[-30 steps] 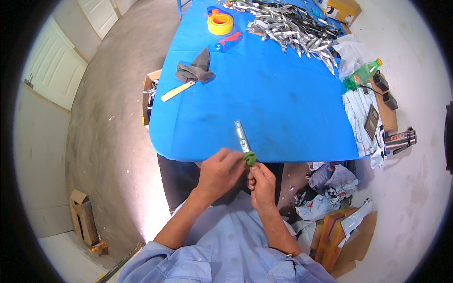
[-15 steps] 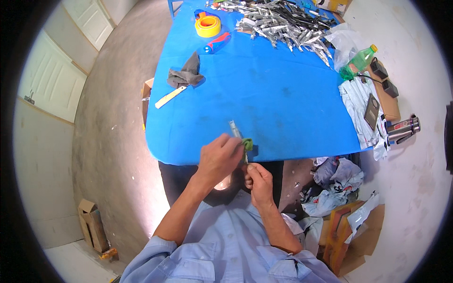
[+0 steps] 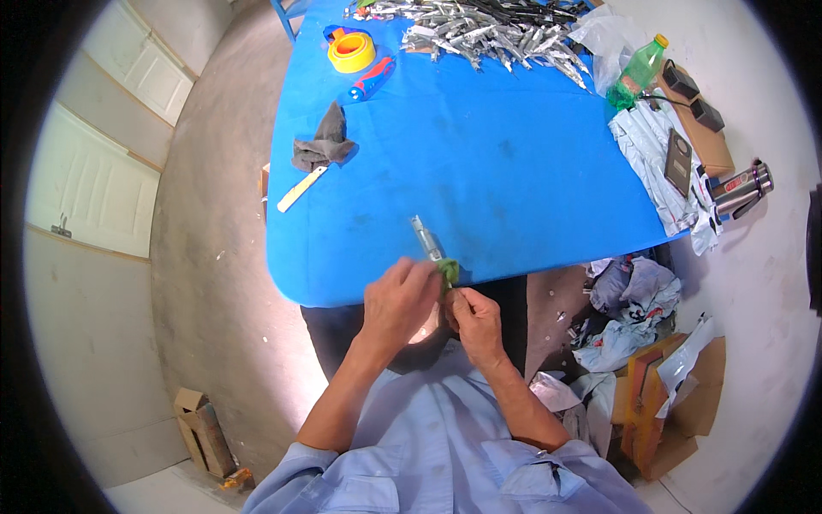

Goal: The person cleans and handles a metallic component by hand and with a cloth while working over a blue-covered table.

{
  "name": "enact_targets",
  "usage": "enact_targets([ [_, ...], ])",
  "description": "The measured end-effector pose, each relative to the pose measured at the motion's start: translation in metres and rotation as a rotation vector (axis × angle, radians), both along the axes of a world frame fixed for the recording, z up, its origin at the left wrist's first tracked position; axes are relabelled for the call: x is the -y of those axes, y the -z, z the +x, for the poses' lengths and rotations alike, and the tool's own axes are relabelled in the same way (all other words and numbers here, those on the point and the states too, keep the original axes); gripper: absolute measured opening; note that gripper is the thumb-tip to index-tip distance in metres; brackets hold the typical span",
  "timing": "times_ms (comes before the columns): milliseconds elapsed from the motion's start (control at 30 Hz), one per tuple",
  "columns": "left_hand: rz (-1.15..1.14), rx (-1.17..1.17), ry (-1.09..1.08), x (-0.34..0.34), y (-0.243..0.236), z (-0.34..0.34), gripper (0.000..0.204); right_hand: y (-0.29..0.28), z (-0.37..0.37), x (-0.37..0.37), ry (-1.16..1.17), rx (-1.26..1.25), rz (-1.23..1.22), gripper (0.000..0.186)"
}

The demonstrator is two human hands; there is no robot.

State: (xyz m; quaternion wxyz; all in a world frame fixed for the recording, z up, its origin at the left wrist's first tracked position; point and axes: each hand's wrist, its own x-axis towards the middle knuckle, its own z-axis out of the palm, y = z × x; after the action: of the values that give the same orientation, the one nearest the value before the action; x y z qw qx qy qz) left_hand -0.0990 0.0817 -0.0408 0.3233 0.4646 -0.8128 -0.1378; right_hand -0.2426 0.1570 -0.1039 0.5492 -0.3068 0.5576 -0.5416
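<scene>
A slim silvery metal piece points away from me over the near edge of the table, its lower end running down into my hands. My right hand pinches that lower end between thumb and fingers. A small green cloth is bunched around the piece, close to its middle. My left hand is closed at the cloth, its fingers curled and slightly smeared by motion. Those fingers hide part of both the cloth and the piece.
On the blue-covered table lie a grey cloth, a pale yellow strip-like tool, yellow tape and a red-blue tool. A silvery heap is at the back. Right: green bottle, phone-like device, steel flask.
The view has shifted a little, so the table sits differently in it. My left hand has moved slightly down along the silvery piece; both hands keep their holds.
</scene>
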Motion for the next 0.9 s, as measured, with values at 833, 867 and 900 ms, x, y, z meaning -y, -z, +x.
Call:
enact_targets([
  [833,0.072,-0.069,-0.016,0.027,-0.014,0.004,0.012,-0.018,0.005,0.012,-0.010,-0.204,-0.118,0.032],
  [867,0.053,-0.048,-0.022,0.029,-0.014,0.006,0.011,-0.019,0.006,0.012,-0.013,-0.216,-0.125,0.032],
  [900,0.033,-0.026,-0.028,0.034,-0.014,0.007,0.011,-0.020,0.006,0.012,-0.016,-0.229,-0.132,0.032],
])
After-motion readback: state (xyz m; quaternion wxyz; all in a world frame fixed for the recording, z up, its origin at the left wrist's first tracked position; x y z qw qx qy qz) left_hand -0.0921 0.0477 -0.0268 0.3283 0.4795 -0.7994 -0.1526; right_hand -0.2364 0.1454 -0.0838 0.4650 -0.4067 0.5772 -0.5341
